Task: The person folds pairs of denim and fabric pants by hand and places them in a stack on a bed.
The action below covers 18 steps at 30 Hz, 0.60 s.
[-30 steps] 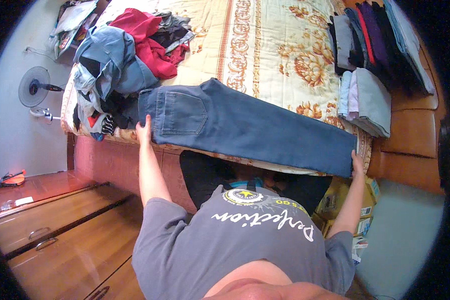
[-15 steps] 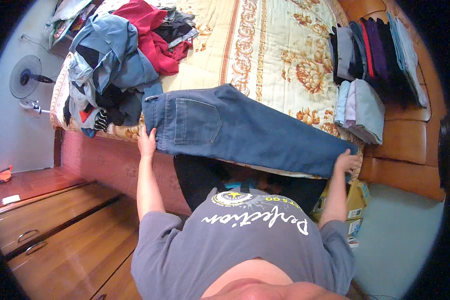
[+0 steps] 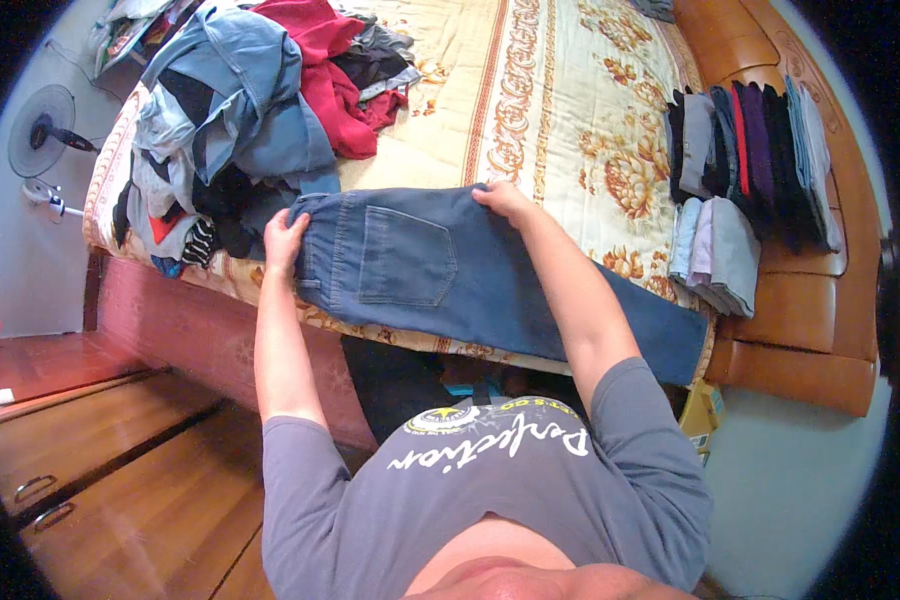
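A pair of blue jeans [image 3: 510, 275], doubled lengthwise with a back pocket facing up, lies across the near edge of the bed. Its waistband points left and its leg ends reach to the right. My left hand [image 3: 284, 242] is closed on the waistband's outer edge. At the far edge, near the crotch, my right hand [image 3: 505, 200] pinches the denim, its forearm crossing over the legs. Beyond the waistband, a loose heap of clothes [image 3: 235, 130] has a light blue denim piece and a red garment [image 3: 315, 75] on it.
On the right, folded clothes [image 3: 750, 140] stand in a row against the brown headboard [image 3: 810, 345], with a smaller folded stack [image 3: 715, 250] nearer me. The bed has a flowered cover [image 3: 550, 110]. A fan [image 3: 45, 130] is at the left, above a wooden drawer cabinet [image 3: 120, 470].
My right hand has gone from the leg ends to the far edge near the crotch. My left hand has shifted up along the waistband. The view has shifted slightly.
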Available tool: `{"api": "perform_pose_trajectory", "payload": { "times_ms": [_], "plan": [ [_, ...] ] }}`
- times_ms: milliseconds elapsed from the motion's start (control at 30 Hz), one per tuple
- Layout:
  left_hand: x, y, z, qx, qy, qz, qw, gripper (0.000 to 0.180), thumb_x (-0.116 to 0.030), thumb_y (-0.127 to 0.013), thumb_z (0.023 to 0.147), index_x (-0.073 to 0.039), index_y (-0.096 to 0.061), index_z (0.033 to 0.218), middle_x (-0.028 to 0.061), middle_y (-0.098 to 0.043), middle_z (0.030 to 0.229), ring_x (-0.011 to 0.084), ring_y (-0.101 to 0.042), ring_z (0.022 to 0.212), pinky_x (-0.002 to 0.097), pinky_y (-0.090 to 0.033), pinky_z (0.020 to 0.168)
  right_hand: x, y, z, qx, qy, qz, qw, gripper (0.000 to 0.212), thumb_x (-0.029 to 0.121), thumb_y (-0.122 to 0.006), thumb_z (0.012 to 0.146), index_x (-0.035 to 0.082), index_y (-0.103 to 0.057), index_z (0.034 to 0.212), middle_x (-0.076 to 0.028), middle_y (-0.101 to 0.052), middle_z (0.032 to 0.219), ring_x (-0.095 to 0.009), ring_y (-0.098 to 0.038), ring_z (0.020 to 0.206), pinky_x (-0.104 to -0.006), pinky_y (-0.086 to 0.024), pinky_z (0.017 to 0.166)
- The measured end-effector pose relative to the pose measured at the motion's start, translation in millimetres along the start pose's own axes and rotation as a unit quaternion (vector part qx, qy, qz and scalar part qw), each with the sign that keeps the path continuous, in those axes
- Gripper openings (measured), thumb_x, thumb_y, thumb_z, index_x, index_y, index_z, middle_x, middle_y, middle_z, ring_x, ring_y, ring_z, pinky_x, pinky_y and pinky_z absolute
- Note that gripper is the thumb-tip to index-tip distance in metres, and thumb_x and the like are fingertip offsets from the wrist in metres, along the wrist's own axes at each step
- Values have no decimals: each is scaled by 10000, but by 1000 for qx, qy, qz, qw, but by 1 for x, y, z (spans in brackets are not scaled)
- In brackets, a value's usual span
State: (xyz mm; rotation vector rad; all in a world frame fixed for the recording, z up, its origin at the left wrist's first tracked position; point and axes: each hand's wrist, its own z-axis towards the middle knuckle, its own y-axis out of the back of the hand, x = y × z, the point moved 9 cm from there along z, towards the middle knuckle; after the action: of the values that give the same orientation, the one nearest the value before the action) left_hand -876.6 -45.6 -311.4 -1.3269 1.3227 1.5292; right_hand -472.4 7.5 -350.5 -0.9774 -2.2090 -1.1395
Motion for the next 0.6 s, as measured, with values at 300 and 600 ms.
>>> {"api": "perform_pose_trajectory", "payload": {
  "times_ms": [300,600],
  "plan": [
    [57,31,-45,-1,98,140,985,512,-409,-600,794,49,-541,1016,165,-614,901,210,-578,834,324,-445,747,-28,-14,35,-48,63,156,985,337,279,-594,806,-8,-618,982,-114,-646,849,-197,-598,763,-316,-452,710],
    [41,31,-103,-127,-42,258,957,220,-164,-568,808,16,-570,934,182,-615,784,323,-590,732,378,-445,671,-23,4,2,-235,78,-44,968,359,348,-595,782,55,-584,990,-172,-608,961,-315,-564,927,-393,-412,807]
  ]
}}
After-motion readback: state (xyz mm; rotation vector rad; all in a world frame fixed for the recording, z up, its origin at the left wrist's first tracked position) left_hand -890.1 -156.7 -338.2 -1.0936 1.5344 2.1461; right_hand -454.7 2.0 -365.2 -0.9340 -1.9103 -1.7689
